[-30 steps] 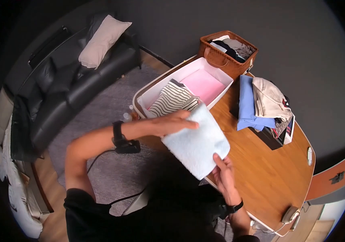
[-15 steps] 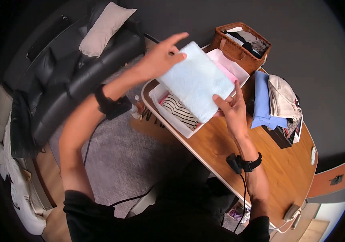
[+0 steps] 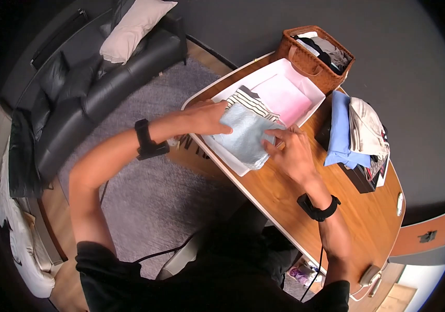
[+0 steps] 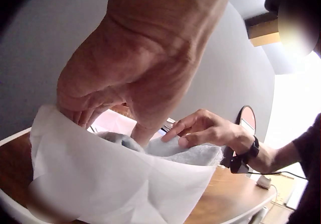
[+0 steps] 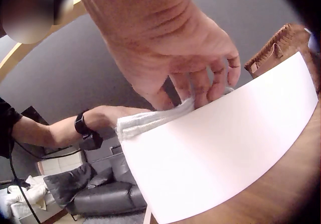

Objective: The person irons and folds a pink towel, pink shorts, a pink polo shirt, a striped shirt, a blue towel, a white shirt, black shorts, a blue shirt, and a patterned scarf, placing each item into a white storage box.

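Though half-spread, R grip [image 3: 294,155] on cloth [image 3: 247,136].

1 pale-blue fluffy cloth [image 3: 248,138] | folded | partly in white bin [image 5: 220,153]

Table, brown wood, white edge [image 3: 365,223], right half, bearing: white rectangular bin [image 3: 313,92], centre; brown woven basket [image 3: 324,78], upper right; black box [image 3: 358,178], white oblong object [image 3: 400,204], right; beige rounded object [image 3: 370,275], lower right.

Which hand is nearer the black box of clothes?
Right. The right hand is at the side of the pale blue towel nearest the black box; the left hand is across the towel, farther from the box.
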### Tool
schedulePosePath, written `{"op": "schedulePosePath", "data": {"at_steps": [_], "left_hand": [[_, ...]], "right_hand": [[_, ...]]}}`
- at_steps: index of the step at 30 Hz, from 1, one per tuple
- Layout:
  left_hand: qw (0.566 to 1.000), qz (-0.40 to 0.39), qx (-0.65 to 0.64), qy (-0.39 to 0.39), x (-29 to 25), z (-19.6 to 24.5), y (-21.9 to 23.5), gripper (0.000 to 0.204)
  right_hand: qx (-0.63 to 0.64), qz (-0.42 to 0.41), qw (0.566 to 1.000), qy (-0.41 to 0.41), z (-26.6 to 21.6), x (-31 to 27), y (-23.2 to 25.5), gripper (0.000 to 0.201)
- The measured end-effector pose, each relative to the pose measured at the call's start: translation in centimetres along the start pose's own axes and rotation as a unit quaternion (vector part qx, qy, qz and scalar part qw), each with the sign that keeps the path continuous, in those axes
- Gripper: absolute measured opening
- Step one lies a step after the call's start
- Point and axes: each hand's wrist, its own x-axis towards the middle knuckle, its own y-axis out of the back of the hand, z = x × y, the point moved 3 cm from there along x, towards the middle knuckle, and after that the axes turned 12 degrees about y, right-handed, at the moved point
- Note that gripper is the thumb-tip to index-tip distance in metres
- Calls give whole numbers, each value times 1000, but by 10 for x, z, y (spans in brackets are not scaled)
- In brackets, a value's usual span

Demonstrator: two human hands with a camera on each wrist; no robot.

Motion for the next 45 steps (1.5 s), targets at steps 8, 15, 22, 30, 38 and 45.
{"op": "schedulePosePath", "data": {"at_steps": [8,15,22,30,38,45], "left_hand": [[983,112,-114,-87,-8,13,30,52],[976,140,-100,-136,-16,3,34,32],[993,19,68,-97,-15,-5,-1,34],[975,73,147,-150,-30,48,17,53],[953,-11,258,-161,5,20,-35,96],[959,-86,233,-135,-9,49,10,88]], "right_hand": [[139,73,987,-37,1,-6,-2,19],[87,71,994,-16,6,-3,-17,13],[-62,-166,984,-32,-6,9,-16,13],[-90,-145,985,-23,-11,28,-12,49],[-174,-319,930,-53,-13,41,-47,89],[-218,-327,919,-37,-20,48,-48,86]]}}
